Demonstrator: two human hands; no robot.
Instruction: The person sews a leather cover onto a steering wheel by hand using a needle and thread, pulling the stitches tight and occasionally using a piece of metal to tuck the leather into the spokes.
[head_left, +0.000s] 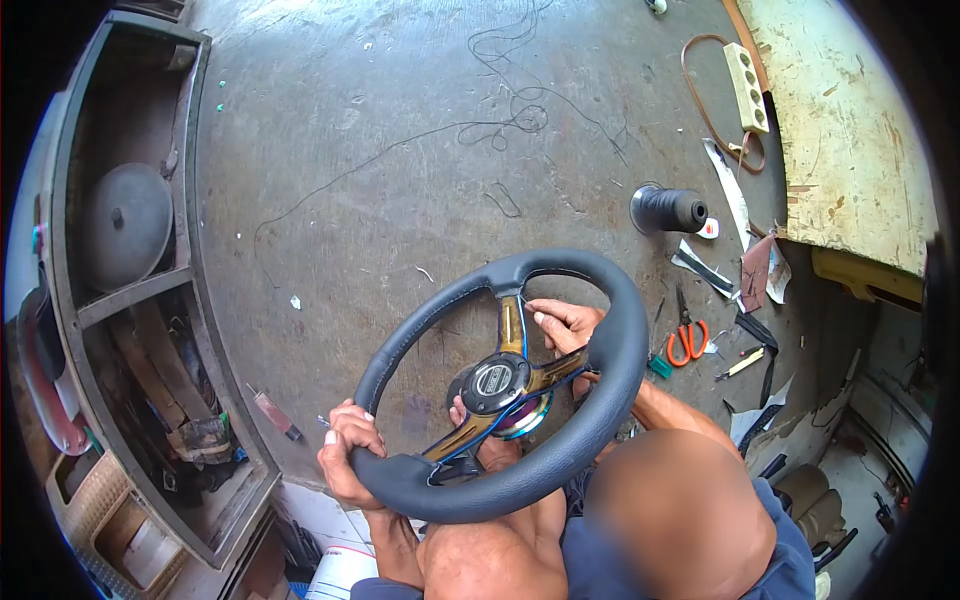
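Observation:
A black steering wheel (622, 400) with three gold-brown spokes edged in blue and a round black hub (495, 383) is tilted in front of me. Light stitching runs along its upper left rim. My left hand (350, 450) is wrapped round the lower left rim, with a small thin tip sticking out by its fingers. Reaching in from behind the right rim, my right hand (565, 325) shows in the opening beside the upper spoke. Its thumb and fingertips are pinched together near that spoke; what they hold is too small to make out.
A black thread spool (670, 209) lies right of centre, with orange-handled pliers (686, 335) and material scraps nearer. Loose black thread (500, 125) trails across the floor (330, 110). A metal-framed cabinet (195, 250) stands left; a power strip (745, 85) lies at far right.

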